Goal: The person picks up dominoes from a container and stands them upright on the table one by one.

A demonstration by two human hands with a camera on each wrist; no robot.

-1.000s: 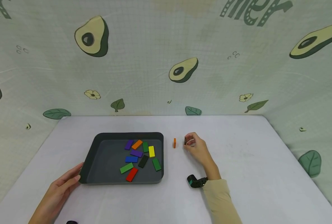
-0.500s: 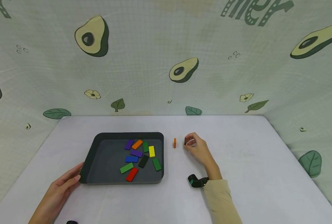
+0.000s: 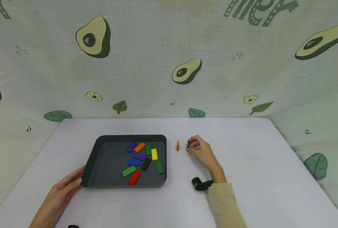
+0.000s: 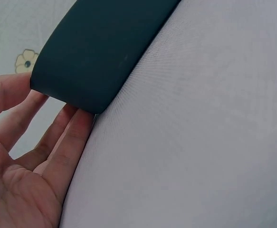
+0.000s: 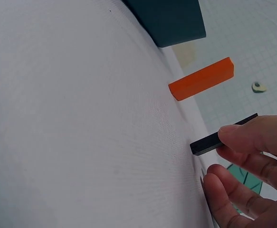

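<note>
My left hand (image 3: 63,190) holds the front left corner of a dark grey tray (image 3: 93,164), its thumb and fingers on the tray's wall. Toward the right side of the tray lie several flat coloured domino blocks, among them a red domino (image 3: 134,177) and a yellow domino (image 3: 154,154). Right of the tray, an orange domino (image 3: 178,145) stands on end on the table. My right hand (image 3: 199,150) pinches a black domino (image 5: 207,144) between thumb and fingers, upright, a short gap to the right of the orange one. Its lower end is at the tabletop.
A white table (image 3: 257,164) lies under everything, with a patterned cloth (image 3: 146,63) hanging behind it. A black wrist camera (image 3: 200,184) sits on the right forearm by the beige sleeve (image 3: 226,202). A small black object (image 3: 73,226) shows at the bottom edge.
The right hand and its black domino have barely shifted, perhaps slightly toward the orange domino. The left hand, tray and other dominoes stay where they were.
</note>
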